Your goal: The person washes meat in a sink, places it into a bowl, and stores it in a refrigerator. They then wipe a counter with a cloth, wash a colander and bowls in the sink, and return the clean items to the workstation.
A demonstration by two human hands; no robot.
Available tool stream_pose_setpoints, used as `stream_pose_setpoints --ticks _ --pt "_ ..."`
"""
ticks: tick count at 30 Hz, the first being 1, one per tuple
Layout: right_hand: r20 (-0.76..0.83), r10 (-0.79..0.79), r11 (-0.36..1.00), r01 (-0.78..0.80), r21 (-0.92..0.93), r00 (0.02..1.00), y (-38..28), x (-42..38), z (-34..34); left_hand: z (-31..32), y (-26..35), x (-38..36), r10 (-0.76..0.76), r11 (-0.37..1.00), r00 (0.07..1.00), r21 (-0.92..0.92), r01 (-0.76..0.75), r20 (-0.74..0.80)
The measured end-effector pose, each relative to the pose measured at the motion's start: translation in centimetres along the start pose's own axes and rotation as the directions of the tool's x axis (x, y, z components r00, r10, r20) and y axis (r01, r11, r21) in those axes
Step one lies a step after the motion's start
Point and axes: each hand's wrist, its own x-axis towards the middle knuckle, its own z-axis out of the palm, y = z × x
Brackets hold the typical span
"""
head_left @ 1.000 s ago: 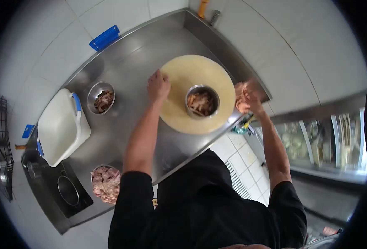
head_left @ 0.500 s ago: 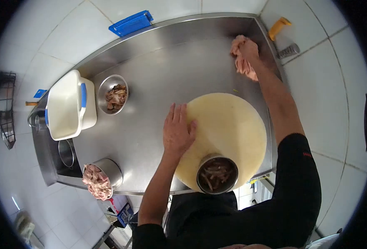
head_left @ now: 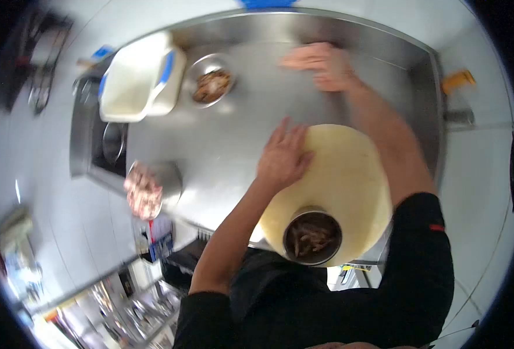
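Note:
A pinkish cloth-like piece (head_left: 308, 57) lies on the steel surface near the back wall, with my right hand (head_left: 337, 70) closed over it. My left hand (head_left: 285, 156) rests palm down at the left edge of the round pale yellow board (head_left: 344, 174), its fingers stretched and somewhat apart. A metal pot (head_left: 312, 235) holding brown strips stands at the near side of that board. What exactly the pink piece is, I cannot make out through the blur.
At the far left sits a white tub (head_left: 130, 87) with blue handles. Beside it is a steel bowl (head_left: 211, 80) with brown pieces. A metal container (head_left: 169, 183) with pale pink meat (head_left: 143, 192) leans at the left front edge. An orange-handled tool (head_left: 458, 81) is by the right wall.
The view has turned and shifted. My right hand has moved the pink piece leftward along the back of the steel surface, away from the right corner. My left hand remains at the board's edge.

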Motion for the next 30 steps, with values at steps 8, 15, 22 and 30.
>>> stream_pose_setpoints --ticks 8,15,22,30 --pt "-0.498 0.395 0.143 -0.587 -0.797 0.772 8.3 -13.9 -6.6 -2.2 -1.7 -4.3 -0.195 0.894 0.941 -0.445 0.055 -0.275" --pt "0.015 0.341 0.413 -0.135 -0.900 0.940 -1.3 5.4 8.6 -4.8 -8.1 -26.2 -0.781 0.489 0.595 -0.781 0.389 -0.193" --pt "0.240 0.207 0.552 0.090 -0.829 0.948 -12.4 15.0 34.3 -6.3 -18.7 -42.6 -0.992 0.105 0.095 -0.971 0.216 -0.086" --pt "0.203 0.539 0.526 -0.139 -0.839 0.817 -20.8 9.8 42.3 -11.7 -30.8 -43.2 -0.943 0.021 0.333 -0.997 0.074 0.005"
